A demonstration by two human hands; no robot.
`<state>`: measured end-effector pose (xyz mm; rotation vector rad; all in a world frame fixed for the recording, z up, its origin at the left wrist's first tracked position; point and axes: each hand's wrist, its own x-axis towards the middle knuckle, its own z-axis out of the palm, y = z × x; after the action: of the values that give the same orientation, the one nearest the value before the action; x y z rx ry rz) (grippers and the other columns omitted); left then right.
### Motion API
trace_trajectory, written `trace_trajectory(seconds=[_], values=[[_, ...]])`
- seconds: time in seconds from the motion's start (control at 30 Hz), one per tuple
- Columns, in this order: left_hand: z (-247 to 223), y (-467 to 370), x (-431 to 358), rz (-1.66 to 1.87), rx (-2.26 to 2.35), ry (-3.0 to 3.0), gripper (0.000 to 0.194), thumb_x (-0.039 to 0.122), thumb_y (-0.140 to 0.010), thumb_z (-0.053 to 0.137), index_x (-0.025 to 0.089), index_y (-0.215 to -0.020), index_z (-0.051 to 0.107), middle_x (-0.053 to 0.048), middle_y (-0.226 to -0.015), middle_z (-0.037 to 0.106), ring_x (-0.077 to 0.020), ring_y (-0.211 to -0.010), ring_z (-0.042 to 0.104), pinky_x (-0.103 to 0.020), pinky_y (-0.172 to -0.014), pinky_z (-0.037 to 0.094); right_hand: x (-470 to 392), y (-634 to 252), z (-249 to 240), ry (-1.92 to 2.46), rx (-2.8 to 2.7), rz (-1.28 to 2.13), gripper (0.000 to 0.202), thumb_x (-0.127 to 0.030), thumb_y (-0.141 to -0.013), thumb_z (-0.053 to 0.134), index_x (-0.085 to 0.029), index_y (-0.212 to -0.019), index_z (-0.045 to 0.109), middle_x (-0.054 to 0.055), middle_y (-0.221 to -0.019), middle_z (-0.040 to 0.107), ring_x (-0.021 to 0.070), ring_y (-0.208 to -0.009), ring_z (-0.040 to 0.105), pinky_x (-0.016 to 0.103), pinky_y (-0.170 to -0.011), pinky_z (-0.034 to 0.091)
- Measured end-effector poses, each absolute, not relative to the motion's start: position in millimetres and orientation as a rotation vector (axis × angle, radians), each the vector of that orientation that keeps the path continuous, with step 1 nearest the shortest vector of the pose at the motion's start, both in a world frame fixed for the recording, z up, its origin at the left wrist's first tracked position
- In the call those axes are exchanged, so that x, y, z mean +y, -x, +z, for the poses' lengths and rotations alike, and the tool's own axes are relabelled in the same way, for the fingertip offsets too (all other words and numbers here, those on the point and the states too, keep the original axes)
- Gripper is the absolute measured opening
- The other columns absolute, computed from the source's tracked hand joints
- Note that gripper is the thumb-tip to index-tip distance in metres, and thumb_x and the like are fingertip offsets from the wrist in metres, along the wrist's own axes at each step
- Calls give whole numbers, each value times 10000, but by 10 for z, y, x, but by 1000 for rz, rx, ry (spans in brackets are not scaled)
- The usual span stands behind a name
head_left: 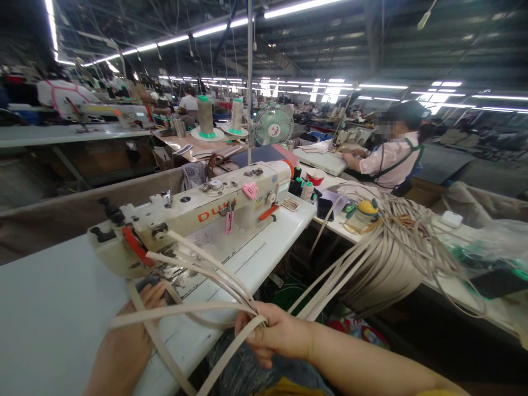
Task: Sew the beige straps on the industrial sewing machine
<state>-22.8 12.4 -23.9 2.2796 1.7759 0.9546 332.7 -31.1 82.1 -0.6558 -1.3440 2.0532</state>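
My right hand is closed around a bunch of narrow beige straps, whose ends fan out to the left and downward. My left hand lies on the bed of a white sewing machine, fingers stretched out flat close to the needle area. Straps cross over that hand and hide part of it. A single strap runs from under the machine head down toward my lap. Pink thread snips hang on the machine's front, below a pink heart-shaped piece.
To the right, a large bundle of beige straps drapes over a side table, beside a yellow-lidded jar and a dark phone. Thread cones and a fan stand behind. A co-worker sits at another machine.
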Motion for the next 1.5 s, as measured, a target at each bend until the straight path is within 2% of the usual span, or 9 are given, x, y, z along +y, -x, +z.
trace_trajectory(seconds=[0.1,0.2,0.3,0.53,0.7,0.97,1.1,1.23,1.5], values=[[-112,115,81,961,1851,-2246,469,440,-1046,403,199,-1382,623,-119,-1468,633,-336,-1395,561,-564,-1209,425,-397,-3231,846,459,-1126,2244,426,-554,-860,787,-184,-967,605,-153,-506,397,18,-342,275,166,-377,316],[47,-22,47,952,1891,-2221,453,448,-1070,393,211,-1322,684,-117,-1391,692,-316,-1363,596,-542,-1177,469,-462,-3238,799,374,-963,2367,518,-670,-853,726,-160,-850,636,-160,-479,311,8,-318,171,177,-350,244],[152,-108,53,1019,1917,-2194,432,417,-1084,396,203,-1319,689,-125,-1375,704,-311,-1345,615,-563,-1165,476,-479,-3285,665,483,-949,2440,597,-727,-898,613,-144,-790,685,-135,-443,298,25,-309,189,181,-339,162],[181,-133,50,1082,1930,-2238,382,385,-1093,420,229,-1330,676,-114,-1345,721,-300,-1307,645,-539,-1138,501,-508,-3338,371,875,-1151,2461,715,-781,-898,536,-117,-849,796,-63,-428,413,62,-346,329,192,-370,238],[205,-150,41,1076,1950,-2241,366,367,-1092,436,235,-1346,664,-107,-1369,708,-287,-1324,632,-532,-1145,493,-534,-3282,355,990,-948,2412,560,-703,-877,642,-179,-1037,761,-67,-514,480,39,-336,285,176,-356,181],[207,-137,51,1029,1955,-2239,366,363,-1094,432,220,-1322,680,-123,-1378,702,-294,-1313,641,-543,-1139,497,-503,-3263,530,940,-669,2422,339,-558,-845,778,-251,-971,709,-89,-564,477,7,-363,213,140,-370,200],[182,-132,54,1074,1946,-2246,363,354,-1091,437,212,-1319,681,-112,-1352,719,-295,-1312,641,-544,-1150,486,-494,-3251,560,1039,-559,2376,405,-528,-762,871,-240,-1011,737,-77,-588,508,25,-401,321,129,-353,208],[193,-139,46,1102,1929,-2254,369,356,-1094,429,215,-1341,665,-105,-1355,717,-294,-1324,632,-544,-1148,488,-478,-3219,483,1103,-495,2377,507,-537,-664,937,-232,-1023,750,-104,-524,468,8,-353,270,131,-329,163],[214,-143,46,1096,1931,-2277,340,330,-1089,446,230,-1331,664,-106,-1347,721,-275,-1305,648,-526,-1133,505,-549,-3037,527,1169,-737,2220,421,-576,-774,840,-195,-917,732,-50,-562,581,20,-309,385,142,-314,202]])
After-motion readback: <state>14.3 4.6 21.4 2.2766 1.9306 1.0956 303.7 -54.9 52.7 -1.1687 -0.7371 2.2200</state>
